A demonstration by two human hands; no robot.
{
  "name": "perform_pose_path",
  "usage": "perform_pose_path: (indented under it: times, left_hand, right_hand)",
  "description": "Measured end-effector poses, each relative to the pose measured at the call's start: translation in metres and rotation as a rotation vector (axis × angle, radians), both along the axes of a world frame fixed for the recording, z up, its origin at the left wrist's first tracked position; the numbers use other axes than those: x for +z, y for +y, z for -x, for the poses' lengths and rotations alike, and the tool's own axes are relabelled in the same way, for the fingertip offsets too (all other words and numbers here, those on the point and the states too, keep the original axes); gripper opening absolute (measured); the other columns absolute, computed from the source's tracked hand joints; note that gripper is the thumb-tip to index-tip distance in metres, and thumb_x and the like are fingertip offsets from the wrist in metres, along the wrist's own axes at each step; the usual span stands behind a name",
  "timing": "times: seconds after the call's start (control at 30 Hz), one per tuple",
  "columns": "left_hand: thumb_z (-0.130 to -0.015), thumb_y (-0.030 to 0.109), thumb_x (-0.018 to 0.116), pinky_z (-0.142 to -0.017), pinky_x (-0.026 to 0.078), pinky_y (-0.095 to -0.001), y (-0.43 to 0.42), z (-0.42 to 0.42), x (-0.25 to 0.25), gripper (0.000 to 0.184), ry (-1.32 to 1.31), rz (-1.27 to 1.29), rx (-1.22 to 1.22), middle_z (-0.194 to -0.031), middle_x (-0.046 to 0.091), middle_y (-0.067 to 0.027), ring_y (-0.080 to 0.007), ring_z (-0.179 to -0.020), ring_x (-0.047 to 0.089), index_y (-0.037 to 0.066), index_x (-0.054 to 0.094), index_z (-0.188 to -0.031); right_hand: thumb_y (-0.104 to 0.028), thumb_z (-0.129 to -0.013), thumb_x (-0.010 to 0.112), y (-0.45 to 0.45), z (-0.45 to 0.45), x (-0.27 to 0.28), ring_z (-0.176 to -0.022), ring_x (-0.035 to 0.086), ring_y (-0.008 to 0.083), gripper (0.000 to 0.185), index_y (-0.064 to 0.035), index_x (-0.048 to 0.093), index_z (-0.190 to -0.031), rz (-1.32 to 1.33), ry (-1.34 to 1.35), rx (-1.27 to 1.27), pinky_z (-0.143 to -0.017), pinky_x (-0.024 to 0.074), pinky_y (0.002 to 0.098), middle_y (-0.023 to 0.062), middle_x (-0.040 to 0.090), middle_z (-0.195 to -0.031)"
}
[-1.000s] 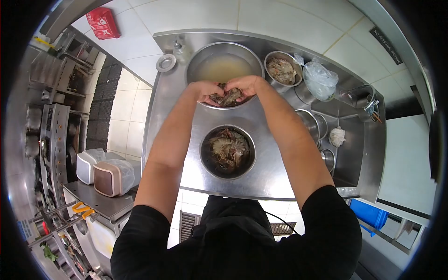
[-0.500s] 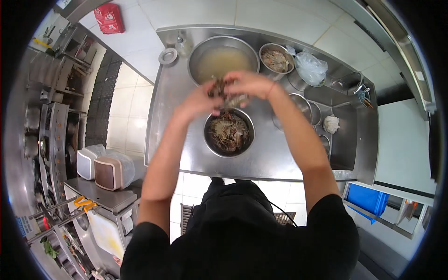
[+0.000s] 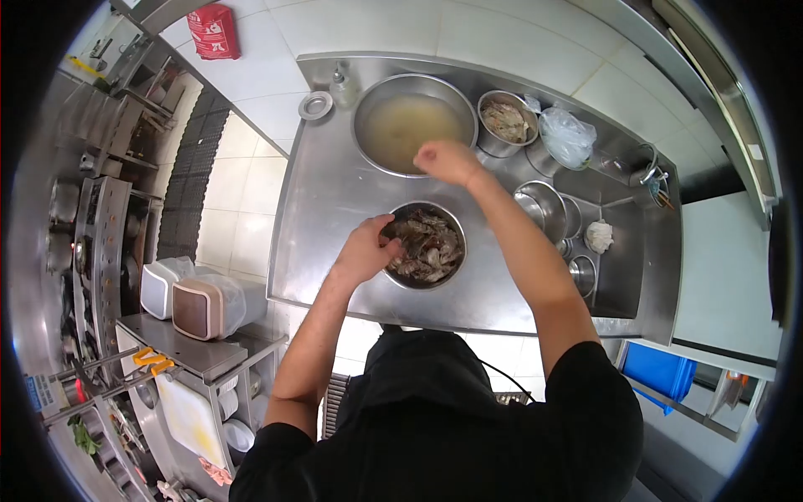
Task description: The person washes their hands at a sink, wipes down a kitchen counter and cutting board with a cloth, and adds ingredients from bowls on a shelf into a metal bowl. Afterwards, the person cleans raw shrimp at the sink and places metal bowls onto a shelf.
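A steel bowl (image 3: 461, 244) near the counter's front holds a heap of shrimp (image 3: 427, 247), dark and whiskery. My left hand (image 3: 368, 251) is at its left rim, fingers apart, their tips just over the shrimp. Behind stands a wide steel basin (image 3: 361, 134) of cloudy yellowish water (image 3: 410, 121). Over its front right rim is my right hand (image 3: 447, 161), fingers curled in; whether anything is inside them is hidden. A smaller pot (image 3: 499, 149) with paler shrimp (image 3: 505, 122) stands right of the basin.
A clear plastic bag (image 3: 567, 136) sits on a container at the back right. Steel pots (image 3: 539, 205) and a white crumpled cloth (image 3: 599, 237) are by the sink (image 3: 619, 280). A pump bottle (image 3: 341, 90) and small metal dish (image 3: 315, 105) stand at the back left.
The shrimp held between both hands are now in the bowl, which looks fuller. My left hand has come down to the bowl's rim; my right hand has moved right, to the basin's edge.
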State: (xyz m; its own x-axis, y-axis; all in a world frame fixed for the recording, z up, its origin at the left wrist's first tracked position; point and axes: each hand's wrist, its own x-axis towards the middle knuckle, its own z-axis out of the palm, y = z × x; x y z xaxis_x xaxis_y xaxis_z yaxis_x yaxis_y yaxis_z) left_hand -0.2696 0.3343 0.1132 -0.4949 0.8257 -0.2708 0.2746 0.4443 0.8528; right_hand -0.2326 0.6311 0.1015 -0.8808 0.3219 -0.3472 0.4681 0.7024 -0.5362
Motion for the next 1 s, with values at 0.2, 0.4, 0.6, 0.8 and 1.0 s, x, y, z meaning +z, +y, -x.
perform_pose_path:
  times: [0.2,0.4,0.6,0.8,1.0]
  left_hand:
    - [-0.097,0.035,0.068,-0.077,0.056,-0.0381,0.053,0.087,-0.069,0.056,0.162,0.020,0.360,-0.120,0.068,-0.0203,-0.0261,-0.093,0.070,-0.005,0.056,-0.135]
    - [-0.102,0.041,0.054,-0.084,0.060,-0.0458,0.132,0.125,-0.094,0.057,-0.909,0.059,0.520,-0.118,0.068,-0.0218,-0.0338,-0.101,0.070,-0.005,0.050,-0.135]
    - [-0.098,0.015,0.040,-0.083,0.063,-0.0493,0.147,0.125,-0.128,0.036,-1.036,-0.103,0.490,-0.114,0.067,-0.0241,-0.0358,-0.098,0.071,-0.006,0.053,-0.123]
    - [-0.096,0.011,0.039,-0.081,0.064,-0.0499,0.150,0.120,-0.120,0.035,-1.036,-0.112,0.509,-0.114,0.067,-0.0249,-0.0362,-0.097,0.071,-0.006,0.053,-0.123]
    - [-0.096,0.011,0.039,-0.083,0.064,-0.0483,0.140,0.117,-0.116,0.039,-0.961,-0.124,0.453,-0.113,0.069,-0.0250,-0.0358,-0.098,0.072,-0.007,0.054,-0.127]
  right_hand:
    - [-0.054,-0.086,0.072,0.021,0.075,-0.078,-0.144,0.044,0.0330,0.065,-0.0242,0.059,-0.142,-0.271,-0.073,-0.255,-0.111,0.0440,0.0566,0.0124,0.041,-0.160]
    - [-0.041,-0.085,0.076,0.007,0.116,-0.128,-0.148,0.034,0.0454,0.069,-0.0310,0.052,-0.149,-0.349,-0.185,-0.190,-0.110,0.0419,0.0654,0.0125,0.034,-0.162]
    - [-0.026,-0.081,0.075,0.026,0.098,-0.134,-0.131,0.058,0.0377,0.049,-0.0147,0.071,-0.129,-0.253,-0.289,-0.057,-0.104,0.0514,0.0504,0.0154,0.056,-0.146]
    - [-0.019,-0.079,0.065,0.016,0.081,-0.063,-0.098,0.073,0.0307,0.038,-0.0100,0.077,-0.114,-0.176,-0.500,0.253,-0.084,0.0572,0.0436,0.0132,0.076,-0.111]
    - [-0.020,-0.081,0.066,0.018,0.062,-0.049,-0.085,0.072,0.0305,0.036,-0.0047,0.074,-0.113,-0.248,-0.331,0.519,-0.076,0.0565,0.0433,0.0143,0.076,-0.098]
